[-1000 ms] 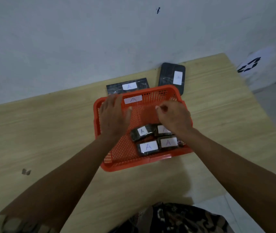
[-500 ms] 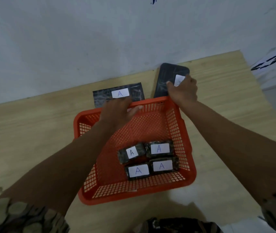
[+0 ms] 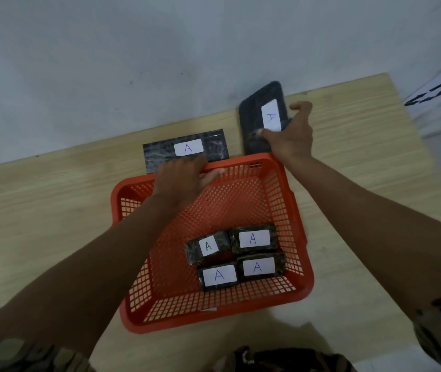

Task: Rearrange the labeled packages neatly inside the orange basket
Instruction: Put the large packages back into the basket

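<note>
An orange mesh basket sits on the wooden table. Several small dark packages with white "A" labels lie in a block near its front right corner. Behind the basket, a flat dark package labeled "A" lies on the table. My left hand reaches over the basket's far rim, fingers on this package's near edge and thumb inside the rim. Further right, a larger dark rounded package labeled "A" is tilted up off the table, and my right hand grips its right side and lower edge.
A grey wall runs right behind the table's far edge. The light wooden table stretches left and right of the basket. A white sheet with black marks lies beyond the table's right corner.
My right hand has closed on the rounded package and tipped it up from the table. My left hand has moved forward onto the flat package's near edge.
</note>
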`<control>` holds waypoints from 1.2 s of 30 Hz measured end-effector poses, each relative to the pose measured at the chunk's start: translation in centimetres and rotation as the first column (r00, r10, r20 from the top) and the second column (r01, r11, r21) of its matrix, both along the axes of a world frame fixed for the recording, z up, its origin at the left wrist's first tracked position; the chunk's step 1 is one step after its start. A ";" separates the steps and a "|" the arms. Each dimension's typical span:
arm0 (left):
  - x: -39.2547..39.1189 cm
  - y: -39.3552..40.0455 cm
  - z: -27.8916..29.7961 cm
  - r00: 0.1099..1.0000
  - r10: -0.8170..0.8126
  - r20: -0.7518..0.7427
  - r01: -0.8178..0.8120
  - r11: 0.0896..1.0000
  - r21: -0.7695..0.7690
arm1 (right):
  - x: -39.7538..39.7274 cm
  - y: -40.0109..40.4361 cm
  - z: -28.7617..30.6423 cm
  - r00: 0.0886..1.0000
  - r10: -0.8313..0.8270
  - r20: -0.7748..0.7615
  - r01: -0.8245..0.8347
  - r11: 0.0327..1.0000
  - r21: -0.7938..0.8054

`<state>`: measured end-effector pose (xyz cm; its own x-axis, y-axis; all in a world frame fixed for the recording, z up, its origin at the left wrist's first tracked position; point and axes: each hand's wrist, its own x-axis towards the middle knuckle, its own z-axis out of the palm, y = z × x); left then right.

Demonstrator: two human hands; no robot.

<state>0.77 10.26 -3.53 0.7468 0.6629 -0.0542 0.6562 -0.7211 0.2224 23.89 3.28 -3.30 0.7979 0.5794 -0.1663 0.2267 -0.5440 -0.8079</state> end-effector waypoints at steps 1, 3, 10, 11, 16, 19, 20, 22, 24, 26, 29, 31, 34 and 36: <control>0.0 0.1 0.1 1.000 -0.003 0.009 0.003 1.000 -0.016 | -0.1 -0.2 0.7 0.997 0.033 0.071 -0.037 0.998 0.051; -0.2 0.2 0.1 0.999 -0.020 0.043 0.022 0.999 -0.047 | -0.8 -0.5 2.2 0.973 0.098 0.211 -0.134 0.978 0.160; -3.8 1.5 0.6 0.996 -0.043 0.079 0.043 0.999 -0.002 | -4.7 -1.6 5.9 0.823 0.321 0.469 -0.480 0.834 0.271; -4.7 1.8 0.7 0.998 -0.036 0.056 0.036 0.999 -0.003 | -5.0 -2.0 6.0 0.800 0.358 0.482 -0.521 0.813 0.261; -8.4 2.7 0.6 1.000 0.006 0.026 -0.006 1.000 0.005 | -5.3 -3.4 6.0 0.672 0.648 0.358 -0.715 0.694 0.084; -8.6 2.5 0.2 0.999 0.010 0.037 -0.011 1.000 0.028 | -5.4 -3.6 5.5 0.559 0.826 0.073 -0.823 0.563 -0.071; -8.5 2.4 0.2 0.999 0.009 0.041 -0.010 1.000 0.028 | -5.4 -3.6 5.2 0.536 0.844 0.024 -0.838 0.535 -0.108; -8.4 2.4 0.1 0.999 0.006 0.042 -0.007 1.000 0.018 | -5.5 -3.5 4.6 0.513 0.858 -0.016 -0.848 0.504 -0.162; -8.5 2.5 -0.2 0.999 0.007 0.040 -0.008 1.000 0.021 | -5.7 -3.1 4.1 0.502 0.863 -0.059 -0.852 0.482 -0.203; -8.5 2.5 -0.3 0.999 0.005 0.045 -0.007 0.999 0.036 | -6.0 -2.7 3.8 0.477 0.876 -0.073 -0.849 0.437 -0.297; -8.5 2.5 -0.4 0.999 0.000 0.039 -0.002 0.998 0.057 | -6.6 -2.4 3.5 0.434 0.901 0.022 -0.791 0.393 -0.469; -8.5 2.5 -0.4 0.999 0.000 0.036 -0.001 0.999 0.054 | -7.6 -3.1 3.4 0.404 0.905 0.130 -0.767 0.413 -0.491; -8.5 2.5 -0.5 0.999 -0.007 0.048 0.005 0.999 0.044 | -9.1 -4.9 2.7 0.389 0.852 0.350 -0.702 0.520 -0.486; -8.5 2.5 -0.5 0.999 -0.011 0.052 0.008 0.999 0.051 | -10.1 -5.9 2.0 0.398 0.796 0.456 -0.653 0.595 -0.468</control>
<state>-7.72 12.73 -3.99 0.7538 0.6568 0.0187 0.6379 -0.7384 0.2188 13.83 -2.66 -1.34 0.0461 0.9984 -0.0335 0.9660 -0.0531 -0.2532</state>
